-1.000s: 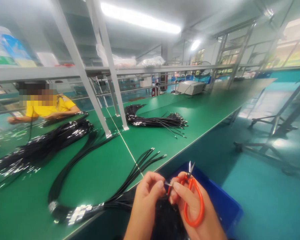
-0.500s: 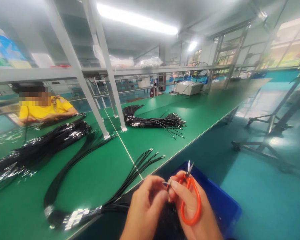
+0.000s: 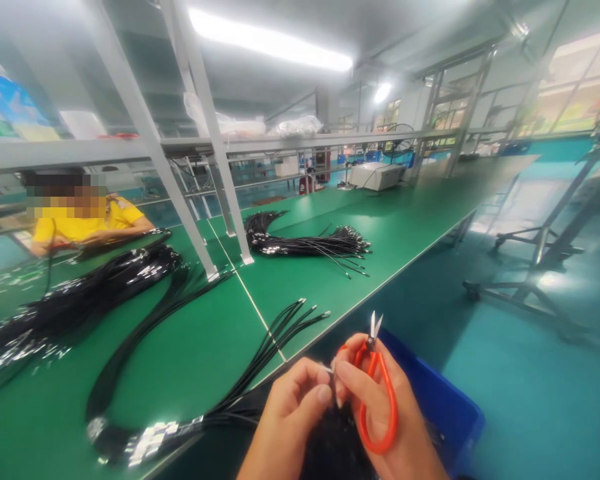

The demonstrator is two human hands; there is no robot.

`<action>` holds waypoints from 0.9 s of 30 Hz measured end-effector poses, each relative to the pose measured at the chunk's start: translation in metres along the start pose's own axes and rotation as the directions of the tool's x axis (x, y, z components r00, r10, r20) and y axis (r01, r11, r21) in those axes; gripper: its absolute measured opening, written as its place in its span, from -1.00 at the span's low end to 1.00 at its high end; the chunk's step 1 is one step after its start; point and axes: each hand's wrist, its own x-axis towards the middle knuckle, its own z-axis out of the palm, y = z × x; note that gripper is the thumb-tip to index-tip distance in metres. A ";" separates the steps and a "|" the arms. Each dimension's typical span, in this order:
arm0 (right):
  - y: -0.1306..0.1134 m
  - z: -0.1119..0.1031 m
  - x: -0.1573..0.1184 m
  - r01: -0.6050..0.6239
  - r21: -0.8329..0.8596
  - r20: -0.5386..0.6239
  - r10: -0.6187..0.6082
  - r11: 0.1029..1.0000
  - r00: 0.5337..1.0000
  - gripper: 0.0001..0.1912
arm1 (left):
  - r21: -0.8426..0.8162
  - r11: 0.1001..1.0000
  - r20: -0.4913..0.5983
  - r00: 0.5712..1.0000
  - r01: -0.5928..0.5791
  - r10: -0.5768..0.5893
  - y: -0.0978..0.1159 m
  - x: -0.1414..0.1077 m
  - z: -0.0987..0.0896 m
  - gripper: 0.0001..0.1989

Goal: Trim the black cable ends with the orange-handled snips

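My right hand (image 3: 375,393) is closed round scissors (image 3: 392,408) with orange handles, their metal blades pointing up and slightly apart. Its thumb and fingertips meet those of my left hand (image 3: 300,403). Between the two hands is a thin cable end (image 3: 329,371), pale at the tip and dark lower down; my left fingers pinch it. Black cables lie below the hands, partly hidden. At the near table edge rests a bundle of black cables (image 3: 147,333), bent in a curve, with silvery ends beside my left hand.
A second black cable bundle (image 3: 305,243) lies further back on the green table (image 3: 300,283). A large cable heap (image 3: 90,287) is at left, near a co-worker in yellow (image 3: 87,227). White shelf posts (image 3: 230,193) rise from the table. A blue bin (image 3: 445,400) stands below right.
My right hand and the scissors have shifted slightly left and up. My left hand stays close against it, and the cable tip between them shows less.
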 end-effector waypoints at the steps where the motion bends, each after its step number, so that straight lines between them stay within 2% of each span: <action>1: 0.001 0.000 -0.001 0.009 -0.006 -0.015 -0.009 1.000 1.000 -0.77 | -0.026 1.000 -0.010 1.000 0.008 -0.009 0.000 0.000 -0.001 -0.74; 4: 0.004 -0.003 -0.004 0.043 -0.076 -0.079 -0.049 0.996 0.996 -0.78 | -0.064 0.997 -0.049 0.998 0.035 -0.038 -0.002 0.000 -0.002 -0.73; 7: 0.004 -0.007 -0.002 0.122 -0.165 -0.126 -0.144 0.979 0.982 -0.77 | -0.061 0.997 -0.074 0.996 0.050 -0.054 -0.002 0.000 -0.001 -0.71; 9: 0.004 -0.010 0.001 0.179 -0.210 -0.109 -0.204 0.961 0.973 -0.76 | -0.046 0.998 -0.077 0.996 0.040 -0.043 -0.002 0.000 -0.001 -0.70; 14: 0.010 -0.015 0.007 0.274 -0.309 0.054 -0.271 0.911 0.961 -0.82 | 0.040 0.999 -0.081 0.997 0.009 -0.006 -0.002 0.000 0.002 -0.73; 17: 0.011 -0.012 0.005 0.258 -0.320 0.000 -0.272 0.912 0.962 -0.83 | 0.108 0.994 -0.121 0.992 -0.003 0.016 -0.002 -0.002 0.005 -0.80; 19: 0.010 -0.008 0.002 0.216 -0.303 -0.063 -0.245 0.928 0.967 -0.81 | 0.154 0.988 -0.171 0.984 -0.026 0.052 0.000 -0.003 0.009 -0.90; 21: 0.006 -0.003 -0.001 0.189 -0.299 -0.102 -0.228 0.935 0.968 -0.79 | 0.253 0.964 -0.224 0.965 -0.077 0.136 0.002 -0.003 0.013 -0.87; 25: 0.001 0.001 -0.004 0.199 -0.349 -0.069 -0.237 0.916 0.969 -0.82 | 0.504 0.840 -0.271 0.887 -0.201 0.375 0.009 -0.002 0.023 -0.93; 27: 0.000 0.001 -0.005 0.212 -0.353 -0.069 -0.251 0.911 0.965 -0.83 | 0.418 0.887 -0.318 0.882 -0.199 0.347 0.010 0.000 0.026 -0.87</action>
